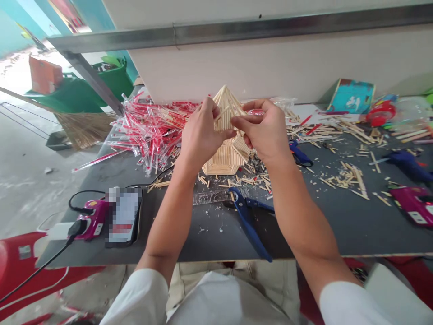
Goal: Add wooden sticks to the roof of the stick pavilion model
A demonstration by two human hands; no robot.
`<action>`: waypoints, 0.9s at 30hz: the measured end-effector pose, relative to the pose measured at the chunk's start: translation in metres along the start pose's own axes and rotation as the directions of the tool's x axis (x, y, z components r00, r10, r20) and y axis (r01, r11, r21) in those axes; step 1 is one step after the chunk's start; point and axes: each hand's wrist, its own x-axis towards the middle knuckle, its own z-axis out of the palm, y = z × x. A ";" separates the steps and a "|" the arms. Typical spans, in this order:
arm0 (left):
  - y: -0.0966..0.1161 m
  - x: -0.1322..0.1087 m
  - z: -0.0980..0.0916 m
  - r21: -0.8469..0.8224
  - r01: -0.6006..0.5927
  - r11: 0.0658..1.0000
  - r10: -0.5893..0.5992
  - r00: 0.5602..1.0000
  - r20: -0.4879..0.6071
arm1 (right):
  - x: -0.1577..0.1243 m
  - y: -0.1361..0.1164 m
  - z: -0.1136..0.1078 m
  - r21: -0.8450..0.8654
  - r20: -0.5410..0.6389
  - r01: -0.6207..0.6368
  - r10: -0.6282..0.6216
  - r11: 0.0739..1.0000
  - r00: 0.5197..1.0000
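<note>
Your left hand [203,135] and right hand [264,131] both clamped on the pale, pointed wooden-stick model [227,108], fingers pinched around its upper ribs, the two hands close together. Whether a loose stick sits between your fingertips: cannot tell, your fingers cover that spot.

Model sits at 12 o'clock, mid-bench, its faceted stick base [226,162] just under your hands. Work in hand: fingering the upper ribs, held clear of the surface or resting, not clear which.

Within reach: long blue-handled metal cutters [248,221] at 6 o'clock, beside a scratched steel ruler [209,197]. Small blue-handled tool [299,153] at 3 o'clock. Blue glue gun [409,164] and magenta-and-black device [414,205] farther out at 3 o'clock. Heap of red-and-white wrapped sticks [149,126] at 10 o'clock. Pale stick offcuts [345,178] scattered over the dark grey workbench [324,239] at 2 to 3 o'clock.
</note>
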 end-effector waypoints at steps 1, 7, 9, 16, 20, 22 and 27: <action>-0.002 0.000 0.000 -0.003 -0.017 1.000 0.017 1.000 -0.001 | 0.001 0.000 0.001 0.014 -0.007 -0.005 0.005 1.000 1.000; -0.007 0.002 0.002 -0.025 -0.036 0.999 0.036 0.999 -0.004 | 0.010 0.011 0.001 0.074 -0.015 0.029 -0.028 0.997 1.000; -0.007 0.003 0.001 -0.039 -0.044 0.998 0.044 0.999 -0.002 | 0.013 0.018 0.000 0.076 -0.005 0.067 -0.067 0.995 0.998; -0.005 0.003 -0.001 -0.063 -0.013 0.998 0.016 0.999 0.040 | 0.016 0.025 -0.001 0.096 0.015 0.112 -0.114 0.989 0.993; -0.005 0.002 -0.001 -0.063 -0.007 0.998 0.010 0.999 0.044 | 0.010 0.011 -0.008 0.041 0.077 0.046 -0.049 0.998 0.996; -0.005 0.002 0.000 -0.045 -0.013 0.999 0.015 0.999 0.038 | 0.006 0.003 -0.012 0.010 0.093 0.029 -0.030 1.000 0.995; -0.005 0.001 0.000 -0.021 -0.029 0.999 0.029 0.999 0.013 | -0.002 -0.009 -0.014 -0.054 0.057 0.036 -0.033 0.998 0.998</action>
